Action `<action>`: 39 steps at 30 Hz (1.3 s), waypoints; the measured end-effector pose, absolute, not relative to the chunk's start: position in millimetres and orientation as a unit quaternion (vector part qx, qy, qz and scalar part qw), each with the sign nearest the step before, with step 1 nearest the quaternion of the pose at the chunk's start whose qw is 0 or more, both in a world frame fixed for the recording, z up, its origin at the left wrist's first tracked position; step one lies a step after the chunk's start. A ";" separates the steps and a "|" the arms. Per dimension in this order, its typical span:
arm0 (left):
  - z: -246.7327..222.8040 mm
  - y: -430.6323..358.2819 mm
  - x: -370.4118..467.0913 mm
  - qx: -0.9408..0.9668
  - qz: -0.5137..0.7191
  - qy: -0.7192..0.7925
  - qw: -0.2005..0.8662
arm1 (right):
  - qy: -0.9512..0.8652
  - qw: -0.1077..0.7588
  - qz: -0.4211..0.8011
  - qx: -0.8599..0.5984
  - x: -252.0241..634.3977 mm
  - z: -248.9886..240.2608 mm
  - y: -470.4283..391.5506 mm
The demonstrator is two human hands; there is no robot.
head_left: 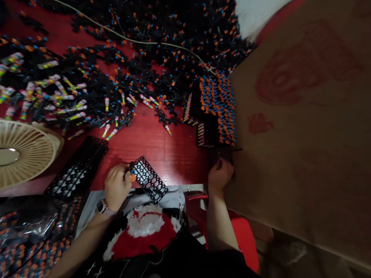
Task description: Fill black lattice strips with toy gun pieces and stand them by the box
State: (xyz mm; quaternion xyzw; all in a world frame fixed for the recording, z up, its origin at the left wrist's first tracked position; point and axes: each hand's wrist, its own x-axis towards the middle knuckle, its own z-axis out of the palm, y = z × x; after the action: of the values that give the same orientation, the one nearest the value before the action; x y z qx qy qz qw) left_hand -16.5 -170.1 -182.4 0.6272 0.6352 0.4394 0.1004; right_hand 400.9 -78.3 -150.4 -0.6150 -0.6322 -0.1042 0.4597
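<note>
My left hand [117, 185] is closed at the upper left corner of a black plastic grid rack [149, 179] with rows of round holes. By those fingertips shows a small orange and blue tip [132, 177], perhaps of a slim black toy piece; the rest of it is hidden by the hand. The rack is tilted above the front edge of the red table, close to my body. My right hand [220, 176] has its fingers bent together beside the cardboard, just below a stacked block of black pieces with orange and blue ends [219, 107]. What its fingers hold, if anything, is lost in shadow.
Black pieces [166, 23] with orange and blue tips lie heaped across the red table [148, 141], some with colourful wrappers [27, 93]. A round woven fan-like object [21, 154], more black racks [76, 171] and a plastic-covered batch [27, 234] stand left. Large cardboard [305, 132] walls the right.
</note>
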 end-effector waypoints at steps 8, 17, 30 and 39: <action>-176.8 -168.7 -16.0 0.641 0.415 0.640 0.082 | -0.566 0.334 -0.076 -0.750 389.9 -146.9 -86.6; -170.5 -174.7 -12.5 0.655 0.409 0.629 0.091 | -0.764 0.401 0.208 -0.461 197.9 -32.7 -127.2; -169.3 -181.3 -12.8 0.657 0.410 0.615 0.149 | -0.855 0.299 0.132 -0.402 136.4 -3.6 -135.9; -177.9 -181.0 -11.3 0.648 0.423 0.616 0.151 | -0.839 0.223 0.252 -0.427 158.0 1.2 -104.6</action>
State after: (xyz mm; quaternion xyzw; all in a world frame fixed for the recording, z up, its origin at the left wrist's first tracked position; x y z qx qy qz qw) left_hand -11.3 -181.0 -177.9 0.6476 0.6155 0.4229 0.1511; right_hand 158.0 -104.6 1.2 -0.4269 -0.8394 0.2516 0.2234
